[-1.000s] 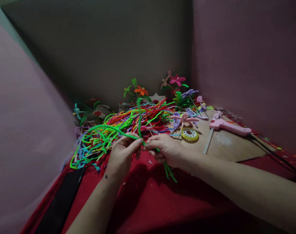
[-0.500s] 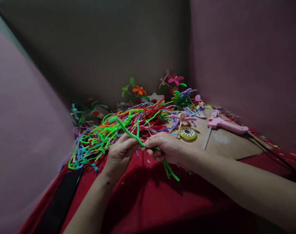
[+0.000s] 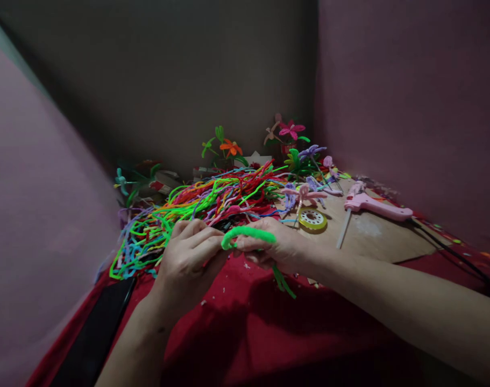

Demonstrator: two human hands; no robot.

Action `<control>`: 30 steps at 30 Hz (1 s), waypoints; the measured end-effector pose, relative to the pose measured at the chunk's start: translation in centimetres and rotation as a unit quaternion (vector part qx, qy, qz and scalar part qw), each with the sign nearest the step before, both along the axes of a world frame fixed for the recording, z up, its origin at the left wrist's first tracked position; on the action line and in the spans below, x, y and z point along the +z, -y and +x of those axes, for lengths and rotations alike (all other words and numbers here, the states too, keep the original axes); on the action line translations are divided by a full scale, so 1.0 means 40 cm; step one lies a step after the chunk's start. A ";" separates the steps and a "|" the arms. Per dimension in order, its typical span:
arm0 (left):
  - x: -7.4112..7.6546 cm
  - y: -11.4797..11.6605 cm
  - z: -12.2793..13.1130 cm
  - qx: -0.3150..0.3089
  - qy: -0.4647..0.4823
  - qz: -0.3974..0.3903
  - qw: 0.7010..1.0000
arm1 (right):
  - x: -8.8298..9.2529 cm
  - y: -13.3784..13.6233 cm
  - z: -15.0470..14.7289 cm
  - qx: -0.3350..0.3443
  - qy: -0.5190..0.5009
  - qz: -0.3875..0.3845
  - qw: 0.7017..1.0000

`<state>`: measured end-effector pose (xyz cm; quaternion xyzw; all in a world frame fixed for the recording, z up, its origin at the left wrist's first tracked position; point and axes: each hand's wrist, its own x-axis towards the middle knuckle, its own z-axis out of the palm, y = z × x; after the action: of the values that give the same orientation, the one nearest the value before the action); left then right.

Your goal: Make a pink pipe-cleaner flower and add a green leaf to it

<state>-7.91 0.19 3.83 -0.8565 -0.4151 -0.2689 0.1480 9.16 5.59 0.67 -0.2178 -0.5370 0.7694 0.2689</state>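
Observation:
Green pipe cleaners (image 3: 250, 232) are between my two hands, over the red cloth. My right hand (image 3: 271, 244) is closed around them, and their loose ends poke out below its fingers. One fuzzy green length curves over in an arch across the right fingers. My left hand (image 3: 190, 258) is closed at the left bend of that arch, with its fingertips pinched against the green stem; its thumb is partly hidden. Just behind the hands lies a big heap of multicoloured pipe cleaners (image 3: 204, 196).
On a brown board (image 3: 382, 242) at right lie a pink glue gun (image 3: 377, 207), a yellow tape roll (image 3: 312, 219) and a pink pipe-cleaner flower (image 3: 304, 194). Finished flowers (image 3: 231, 147) stand at the back. A black flat object (image 3: 95, 328) lies at left on red cloth (image 3: 277, 344).
The green length that pointed up and left is now bent over to the right, across my right fingers. My left hand has shifted slightly left and turned; my right hand stays nearly in place.

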 end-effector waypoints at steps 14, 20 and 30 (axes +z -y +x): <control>0.004 0.034 0.044 0.098 0.225 -0.173 0.954 | -0.005 0.058 0.010 -0.198 0.140 0.536 0.809; 0.018 0.022 0.050 0.105 0.509 -0.449 0.727 | -0.013 0.075 0.018 -0.201 0.180 0.723 0.636; 0.071 0.089 0.047 0.114 0.510 -0.480 0.705 | 0.019 0.070 0.030 -0.185 0.043 0.598 0.779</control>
<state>-6.05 -3.37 6.69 -0.4904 -0.5947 -0.4103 -0.4873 10.34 2.80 1.42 -0.1411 -0.8492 0.2195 0.4590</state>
